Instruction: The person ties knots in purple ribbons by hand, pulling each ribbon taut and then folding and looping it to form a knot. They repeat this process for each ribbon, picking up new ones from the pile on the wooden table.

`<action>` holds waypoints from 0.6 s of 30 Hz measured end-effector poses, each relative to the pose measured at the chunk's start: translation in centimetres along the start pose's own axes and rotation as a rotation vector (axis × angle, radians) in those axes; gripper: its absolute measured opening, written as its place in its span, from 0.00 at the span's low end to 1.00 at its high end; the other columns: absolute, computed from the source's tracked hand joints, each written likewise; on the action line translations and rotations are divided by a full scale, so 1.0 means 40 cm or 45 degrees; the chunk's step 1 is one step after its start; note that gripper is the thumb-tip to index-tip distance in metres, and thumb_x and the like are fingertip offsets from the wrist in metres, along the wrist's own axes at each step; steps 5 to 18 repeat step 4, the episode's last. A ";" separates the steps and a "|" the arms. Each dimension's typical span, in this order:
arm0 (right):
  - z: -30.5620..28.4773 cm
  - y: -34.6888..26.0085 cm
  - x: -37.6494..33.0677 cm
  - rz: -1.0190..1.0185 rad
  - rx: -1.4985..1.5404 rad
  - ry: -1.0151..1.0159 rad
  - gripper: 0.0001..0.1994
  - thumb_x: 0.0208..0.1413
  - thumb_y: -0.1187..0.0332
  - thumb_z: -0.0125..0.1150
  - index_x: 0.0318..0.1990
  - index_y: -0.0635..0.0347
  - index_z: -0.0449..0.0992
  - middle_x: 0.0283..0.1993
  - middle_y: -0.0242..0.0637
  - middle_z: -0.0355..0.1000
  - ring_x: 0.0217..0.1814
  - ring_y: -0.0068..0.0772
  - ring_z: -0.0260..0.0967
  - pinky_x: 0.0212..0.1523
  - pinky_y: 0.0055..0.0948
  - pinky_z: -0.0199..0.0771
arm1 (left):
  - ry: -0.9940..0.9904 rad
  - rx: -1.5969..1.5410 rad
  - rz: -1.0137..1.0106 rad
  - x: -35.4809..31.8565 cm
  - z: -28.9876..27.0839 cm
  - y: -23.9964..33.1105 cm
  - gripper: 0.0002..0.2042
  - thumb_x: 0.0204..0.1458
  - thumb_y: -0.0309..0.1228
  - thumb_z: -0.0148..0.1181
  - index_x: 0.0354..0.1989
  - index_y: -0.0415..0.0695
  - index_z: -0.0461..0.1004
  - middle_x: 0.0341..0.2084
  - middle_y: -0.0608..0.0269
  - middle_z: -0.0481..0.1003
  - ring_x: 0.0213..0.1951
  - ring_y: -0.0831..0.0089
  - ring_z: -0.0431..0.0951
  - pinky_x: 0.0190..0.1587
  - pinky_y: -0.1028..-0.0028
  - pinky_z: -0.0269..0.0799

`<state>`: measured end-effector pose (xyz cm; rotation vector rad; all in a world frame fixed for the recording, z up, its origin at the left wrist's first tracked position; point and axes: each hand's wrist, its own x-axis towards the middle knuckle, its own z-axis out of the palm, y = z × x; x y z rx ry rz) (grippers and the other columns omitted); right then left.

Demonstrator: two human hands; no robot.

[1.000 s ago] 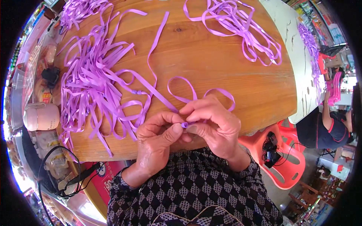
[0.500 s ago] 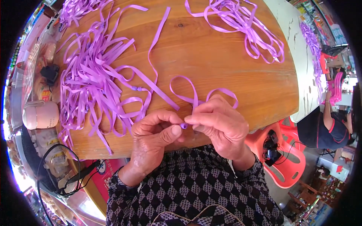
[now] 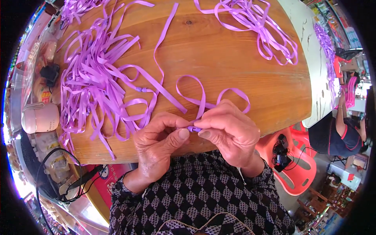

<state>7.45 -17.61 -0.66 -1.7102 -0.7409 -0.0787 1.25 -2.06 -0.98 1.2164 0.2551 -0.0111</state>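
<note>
Hands: left, right pinching purple ribbon | pink cup contents hidden

small clip mostly hidden by fingers

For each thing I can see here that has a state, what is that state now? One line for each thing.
left hand: pinching a small purple bead with the thumb.
right hand: fingertips closed on the same bead.
purple bead: held between both hands, at the ribbon.
looped ribbon: curled in two loops on the table, one end in the hands.
ribbon pile: loose, tangled, lying flat.
far ribbon bundle: loose, untouched.
wooden table: partly covered.
</note>
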 end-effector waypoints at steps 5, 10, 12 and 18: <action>-0.003 -0.004 -0.003 0.115 0.045 -0.025 0.09 0.39 0.74 0.65 0.32 0.57 0.77 0.28 0.34 0.71 0.30 0.33 0.67 0.29 0.27 0.66 | -0.008 0.101 -0.010 -0.006 -0.004 0.003 0.06 0.48 0.22 0.57 0.36 0.37 0.72 0.28 0.68 0.71 0.29 0.83 0.70 0.33 0.84 0.66; -0.003 -0.004 -0.003 0.115 0.045 -0.025 0.09 0.39 0.74 0.65 0.32 0.57 0.77 0.28 0.34 0.71 0.30 0.33 0.67 0.29 0.27 0.66 | -0.008 0.101 -0.010 -0.006 -0.004 0.003 0.06 0.48 0.22 0.57 0.36 0.37 0.72 0.28 0.68 0.71 0.29 0.83 0.70 0.33 0.84 0.66; -0.003 -0.004 -0.003 0.115 0.045 -0.025 0.09 0.39 0.74 0.65 0.32 0.57 0.77 0.28 0.34 0.71 0.30 0.33 0.67 0.29 0.27 0.66 | -0.008 0.101 -0.010 -0.006 -0.004 0.003 0.06 0.48 0.22 0.57 0.36 0.37 0.72 0.28 0.68 0.71 0.29 0.83 0.70 0.33 0.84 0.66; -0.003 -0.004 -0.003 0.115 0.045 -0.025 0.09 0.39 0.74 0.65 0.32 0.57 0.77 0.28 0.34 0.71 0.30 0.33 0.67 0.29 0.27 0.66 | -0.008 0.101 -0.010 -0.006 -0.004 0.003 0.06 0.48 0.22 0.57 0.36 0.37 0.72 0.28 0.68 0.71 0.29 0.83 0.70 0.33 0.84 0.66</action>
